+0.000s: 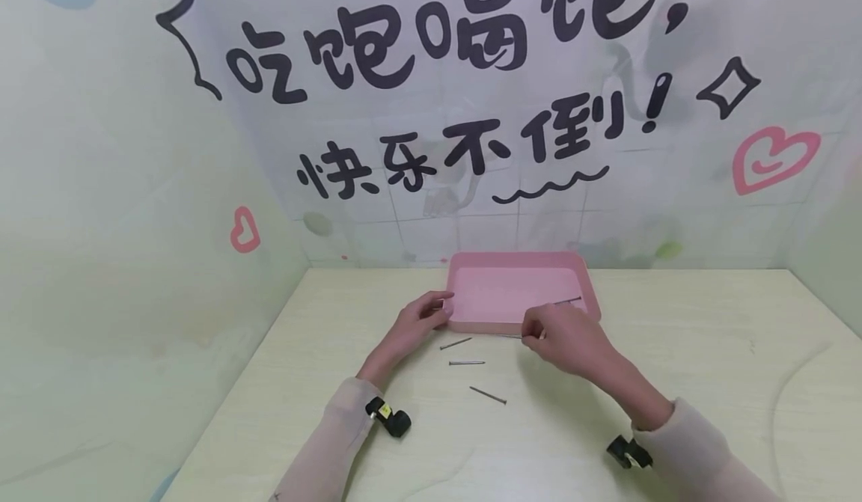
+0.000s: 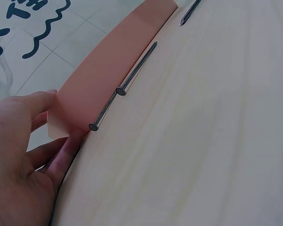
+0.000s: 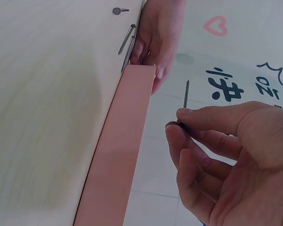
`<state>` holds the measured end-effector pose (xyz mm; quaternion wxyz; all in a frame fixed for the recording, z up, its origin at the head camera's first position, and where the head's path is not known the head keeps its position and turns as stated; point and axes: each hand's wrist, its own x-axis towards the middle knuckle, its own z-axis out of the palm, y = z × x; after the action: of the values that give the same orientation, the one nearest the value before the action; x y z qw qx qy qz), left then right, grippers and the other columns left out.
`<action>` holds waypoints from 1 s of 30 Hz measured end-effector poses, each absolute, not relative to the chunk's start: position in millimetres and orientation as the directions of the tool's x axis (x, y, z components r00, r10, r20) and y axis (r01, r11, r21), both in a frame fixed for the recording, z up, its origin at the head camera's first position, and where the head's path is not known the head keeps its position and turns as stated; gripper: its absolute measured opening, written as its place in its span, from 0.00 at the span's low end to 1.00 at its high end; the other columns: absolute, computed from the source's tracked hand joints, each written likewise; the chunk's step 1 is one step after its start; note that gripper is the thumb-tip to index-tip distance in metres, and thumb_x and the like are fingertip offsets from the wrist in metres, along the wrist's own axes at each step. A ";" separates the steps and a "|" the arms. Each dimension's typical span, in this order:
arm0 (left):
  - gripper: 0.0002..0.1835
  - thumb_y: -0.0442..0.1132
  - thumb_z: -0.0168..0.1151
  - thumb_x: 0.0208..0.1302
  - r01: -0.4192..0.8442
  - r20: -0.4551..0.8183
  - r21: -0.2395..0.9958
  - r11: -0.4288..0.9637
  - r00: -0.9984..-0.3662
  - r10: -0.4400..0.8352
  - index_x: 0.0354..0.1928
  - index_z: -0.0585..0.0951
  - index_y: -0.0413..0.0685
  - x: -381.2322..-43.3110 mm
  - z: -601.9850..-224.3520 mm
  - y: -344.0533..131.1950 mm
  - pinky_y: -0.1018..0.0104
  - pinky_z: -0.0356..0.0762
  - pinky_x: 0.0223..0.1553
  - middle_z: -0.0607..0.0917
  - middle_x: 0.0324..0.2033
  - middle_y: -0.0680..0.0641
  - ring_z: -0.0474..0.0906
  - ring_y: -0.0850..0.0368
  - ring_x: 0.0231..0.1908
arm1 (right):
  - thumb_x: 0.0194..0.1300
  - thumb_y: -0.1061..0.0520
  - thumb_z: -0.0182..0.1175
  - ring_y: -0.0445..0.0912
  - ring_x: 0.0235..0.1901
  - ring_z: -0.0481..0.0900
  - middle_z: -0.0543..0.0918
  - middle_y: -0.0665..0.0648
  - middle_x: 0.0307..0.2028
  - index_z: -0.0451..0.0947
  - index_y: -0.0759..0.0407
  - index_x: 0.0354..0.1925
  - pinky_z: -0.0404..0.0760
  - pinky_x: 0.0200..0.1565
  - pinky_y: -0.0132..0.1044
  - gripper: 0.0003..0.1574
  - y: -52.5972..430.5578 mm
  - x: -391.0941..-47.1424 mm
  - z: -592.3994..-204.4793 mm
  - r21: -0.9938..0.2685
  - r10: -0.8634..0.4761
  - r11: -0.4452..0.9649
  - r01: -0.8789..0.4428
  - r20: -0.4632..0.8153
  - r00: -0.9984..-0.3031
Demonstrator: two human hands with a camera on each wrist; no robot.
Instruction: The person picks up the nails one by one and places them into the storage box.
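A shallow pink tray [image 1: 515, 259] stands on the table near the back wall. My left hand [image 1: 419, 322] holds its front left corner, with fingers touching the end wall in the left wrist view. Just in front of the tray, my right hand [image 1: 569, 340] pinches a steel nail [image 3: 186, 94] between thumb and fingertips, its point sticking out to the left. At least one nail [image 1: 571, 301] lies inside the tray at the right, partly hidden behind the right hand. Three loose nails lie on the table before the tray, the middle nail [image 1: 467, 363] pointing right.
The pale wooden table [image 1: 377, 442] reaches to a printed wall sheet [image 1: 404, 233] right behind the tray. Side sheets [image 1: 168, 262] hang along the table's left and right edges. Black cameras [image 1: 390, 417] are strapped to both sleeves.
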<state>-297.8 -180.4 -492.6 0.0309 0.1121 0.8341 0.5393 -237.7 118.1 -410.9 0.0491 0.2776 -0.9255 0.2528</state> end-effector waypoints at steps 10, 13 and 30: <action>0.22 0.45 0.60 0.77 0.153 0.067 0.905 0.397 -0.973 0.222 0.70 0.76 0.57 -300.2 -493.3 -178.0 0.57 0.83 0.62 0.81 0.66 0.43 0.81 0.50 0.61 | 0.64 0.61 0.69 0.36 0.26 0.79 0.87 0.46 0.26 0.87 0.54 0.31 0.81 0.31 0.34 0.04 124.4 -247.9 -413.1 -0.424 -0.461 0.732 -0.533 0.268 -0.846; 0.22 0.46 0.60 0.77 0.143 0.059 0.907 0.397 -0.975 0.216 0.70 0.76 0.57 -300.1 -494.0 -177.9 0.58 0.84 0.61 0.81 0.65 0.43 0.82 0.50 0.60 | 0.64 0.61 0.69 0.38 0.27 0.78 0.87 0.47 0.26 0.87 0.54 0.31 0.80 0.31 0.35 0.04 125.9 -249.7 -412.3 -0.443 -0.447 0.734 -0.515 0.257 -0.857; 0.22 0.47 0.60 0.77 0.130 0.052 0.909 0.396 -0.978 0.201 0.70 0.76 0.58 -297.4 -491.5 -177.0 0.58 0.84 0.61 0.81 0.66 0.43 0.82 0.50 0.60 | 0.66 0.60 0.66 0.43 0.29 0.79 0.88 0.51 0.31 0.87 0.54 0.34 0.75 0.28 0.36 0.04 140.9 -264.1 -415.5 -0.490 -0.353 0.774 -0.402 0.193 -0.916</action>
<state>-297.4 -177.0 -491.5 0.0328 0.0990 0.8347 0.5408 -264.1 140.9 -415.5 0.0451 0.2005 -0.9407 0.2700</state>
